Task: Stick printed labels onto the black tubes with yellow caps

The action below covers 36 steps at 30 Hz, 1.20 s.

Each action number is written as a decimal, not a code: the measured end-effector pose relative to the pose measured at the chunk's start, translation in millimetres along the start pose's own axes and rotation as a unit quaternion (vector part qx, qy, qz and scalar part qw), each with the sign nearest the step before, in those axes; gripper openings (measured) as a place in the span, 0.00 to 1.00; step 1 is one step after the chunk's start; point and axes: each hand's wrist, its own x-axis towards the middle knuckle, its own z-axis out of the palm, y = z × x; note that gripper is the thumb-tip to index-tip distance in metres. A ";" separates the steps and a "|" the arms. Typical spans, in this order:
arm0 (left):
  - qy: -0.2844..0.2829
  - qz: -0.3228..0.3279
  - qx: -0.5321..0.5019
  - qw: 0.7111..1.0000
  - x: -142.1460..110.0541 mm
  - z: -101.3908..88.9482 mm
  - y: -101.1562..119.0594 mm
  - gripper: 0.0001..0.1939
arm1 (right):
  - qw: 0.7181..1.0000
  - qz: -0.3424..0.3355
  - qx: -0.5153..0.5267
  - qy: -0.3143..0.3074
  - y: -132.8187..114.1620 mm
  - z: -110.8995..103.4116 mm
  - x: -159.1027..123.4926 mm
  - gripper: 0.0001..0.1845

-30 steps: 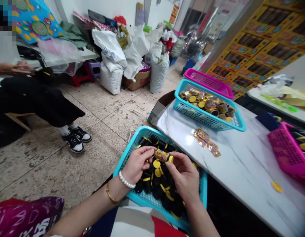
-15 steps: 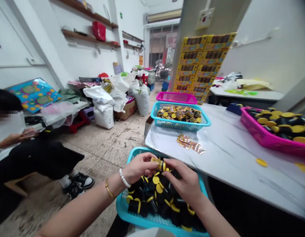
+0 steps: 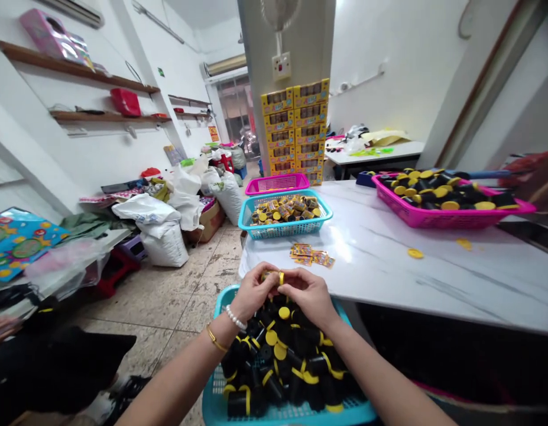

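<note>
The left arm (image 3: 180,376), low and left of the middle of the frame, is bare but for two bands. One is a string of round white beads (image 3: 236,318) — like little pearls, all in a row around the wrist. The other is a thin gold bangle (image 3: 216,338), a bit below and left of the beads, and the two sit apart. The left hand (image 3: 257,291), near the middle, is bare. The right arm (image 3: 384,370), at the lower right, is bare too — wrist and all — and so is the right hand (image 3: 313,296).
</note>
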 end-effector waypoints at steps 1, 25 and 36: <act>-0.009 -0.009 -0.016 1.000 -0.6 -1.3 -0.6 0.19 | 1.000 -0.003 -0.001 -0.001 0.5 -0.3 0.6 0.13; -0.020 -0.182 -0.230 0.956 -37.5 4.4 -27.4 0.24 | 0.990 -0.005 0.074 -0.121 0.0 -4.3 -16.6 0.05; 0.011 -0.201 -0.220 0.955 -35.8 10.9 -41.1 0.24 | 0.997 -0.003 0.036 -0.062 12.3 -3.9 -23.8 0.07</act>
